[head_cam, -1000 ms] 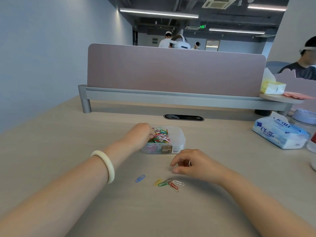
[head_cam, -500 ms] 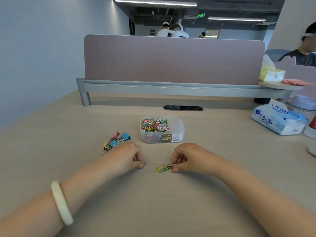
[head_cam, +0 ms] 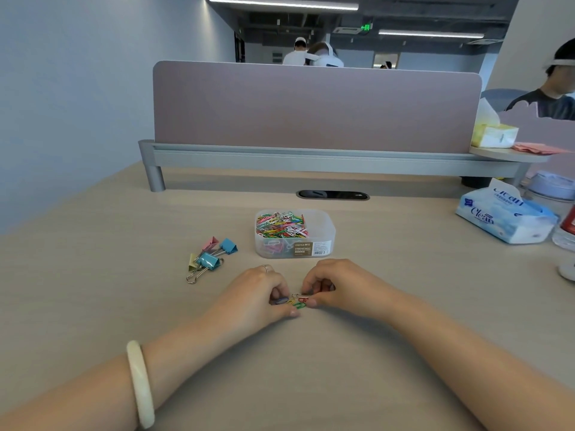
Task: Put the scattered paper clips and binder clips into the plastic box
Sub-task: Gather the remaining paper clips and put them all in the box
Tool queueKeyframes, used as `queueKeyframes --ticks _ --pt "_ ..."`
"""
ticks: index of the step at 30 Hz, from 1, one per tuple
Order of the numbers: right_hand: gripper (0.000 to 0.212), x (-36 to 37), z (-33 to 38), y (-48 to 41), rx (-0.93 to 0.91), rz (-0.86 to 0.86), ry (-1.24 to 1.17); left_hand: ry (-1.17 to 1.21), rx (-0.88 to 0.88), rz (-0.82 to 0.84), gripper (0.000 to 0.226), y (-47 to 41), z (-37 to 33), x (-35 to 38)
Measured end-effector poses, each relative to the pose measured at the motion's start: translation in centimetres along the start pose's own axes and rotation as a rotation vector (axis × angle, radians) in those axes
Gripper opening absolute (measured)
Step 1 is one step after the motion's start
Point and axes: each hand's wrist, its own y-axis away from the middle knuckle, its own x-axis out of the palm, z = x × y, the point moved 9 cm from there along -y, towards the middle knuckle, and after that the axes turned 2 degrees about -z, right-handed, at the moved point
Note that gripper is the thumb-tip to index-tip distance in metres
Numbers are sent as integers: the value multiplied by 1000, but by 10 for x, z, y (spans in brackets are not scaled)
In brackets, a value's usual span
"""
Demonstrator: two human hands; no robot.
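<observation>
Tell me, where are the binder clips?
In the head view, the binder clips lie heaped on the desk, left of the plastic box, beyond the left hand.

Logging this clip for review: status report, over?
Left hand and right hand both pinching paper clips on desk. Binder clips lying outside, left of plastic box. Path to box clear.

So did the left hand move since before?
Yes. The left hand was up at the box; now it is on the table in front of it, nearer the person, at the loose paper clips.
</observation>
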Motion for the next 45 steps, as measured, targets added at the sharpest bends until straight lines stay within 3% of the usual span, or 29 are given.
queueKeyframes --ticks 5,14,25,30,41,45 --pt "14 1 5 -3 8 25 68 -38 29 -22 19 -4 -8 1" --pt "10 6 1 -5 115 156 143 -183 34 125 16 -8 -5 1" --pt "20 8 0 -7 139 257 147 -222 58 170 15 -6 -8 -4" --pt "11 5 -4 -10 143 250 75 -108 50 195 15 -5 -2 -5" --pt "9 7 -1 -13 109 233 50 -119 93 192 13 -13 4 -2" --pt "10 6 -3 -11 117 216 27 29 -4 66 17 -32 24 -29"
